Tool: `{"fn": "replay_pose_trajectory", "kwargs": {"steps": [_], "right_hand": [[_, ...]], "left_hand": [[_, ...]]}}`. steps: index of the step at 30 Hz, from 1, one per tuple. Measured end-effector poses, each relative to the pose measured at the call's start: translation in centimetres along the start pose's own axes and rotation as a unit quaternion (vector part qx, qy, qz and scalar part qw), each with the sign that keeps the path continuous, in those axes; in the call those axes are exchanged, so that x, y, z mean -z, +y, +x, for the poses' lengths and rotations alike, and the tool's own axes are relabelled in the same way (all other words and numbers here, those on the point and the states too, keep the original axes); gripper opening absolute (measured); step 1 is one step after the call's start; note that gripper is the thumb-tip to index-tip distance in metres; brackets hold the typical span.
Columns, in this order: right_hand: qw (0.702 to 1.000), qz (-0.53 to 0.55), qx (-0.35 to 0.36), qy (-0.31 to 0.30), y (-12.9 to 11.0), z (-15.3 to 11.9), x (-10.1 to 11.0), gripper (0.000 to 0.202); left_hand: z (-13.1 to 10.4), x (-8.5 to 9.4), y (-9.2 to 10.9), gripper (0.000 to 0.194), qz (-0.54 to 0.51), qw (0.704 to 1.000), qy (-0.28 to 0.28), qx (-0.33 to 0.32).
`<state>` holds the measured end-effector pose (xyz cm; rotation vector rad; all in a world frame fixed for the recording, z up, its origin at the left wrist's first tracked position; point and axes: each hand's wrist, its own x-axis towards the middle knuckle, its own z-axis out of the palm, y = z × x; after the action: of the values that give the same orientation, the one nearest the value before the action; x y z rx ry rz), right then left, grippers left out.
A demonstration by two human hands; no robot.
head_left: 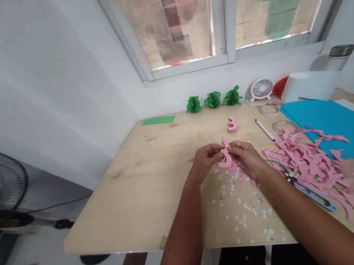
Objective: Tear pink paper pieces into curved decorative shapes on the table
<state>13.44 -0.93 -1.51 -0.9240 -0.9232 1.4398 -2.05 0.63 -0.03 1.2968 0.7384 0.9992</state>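
Observation:
My left hand and my right hand pinch a curved pink foam cutout between them, just above the table. It looks like a number or letter with rounded bends. More pink cutouts lie under it, partly hidden by my right hand. Farther back, a thick pink piece shaped like a 3 rests on the wood. Small white scraps are scattered on the table below my hands.
A heap of pink offcuts lies at right, beside a blue utility knife, tape rings, a white pen and a blue sheet. Green paper trees, a green strip and a small fan line the back.

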Motion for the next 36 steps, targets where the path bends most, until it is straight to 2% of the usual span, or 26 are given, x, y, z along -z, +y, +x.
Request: {"fn": "replay_pose_trajectory", "kwargs": {"steps": [7, 22, 31, 36], "right_hand": [[1.0, -0.01, -0.003, 0.015, -0.19, 0.05, -0.14, 0.018], [0.997, -0.057, 0.017, 0.047, -0.34, 0.17, -0.15, 0.02], [0.997, -0.065, 0.013, 0.043, -0.37, 0.23, -0.11, 0.023], [0.997, -0.066, 0.007, 0.031, -0.69, 0.05, -0.14, 0.023]], "left_hand": [[0.08, 0.06, 0.06, 0.028, -0.007, 1.0, -0.006, -0.002], [0.36, -0.62, -0.38, 0.029, -0.032, 0.999, 0.02, -0.015], [0.36, -0.63, -0.43, 0.031, -0.022, 0.999, 0.021, -0.014], [0.18, -0.21, 0.1, 0.032, -0.018, 0.999, 0.023, 0.013]]}}
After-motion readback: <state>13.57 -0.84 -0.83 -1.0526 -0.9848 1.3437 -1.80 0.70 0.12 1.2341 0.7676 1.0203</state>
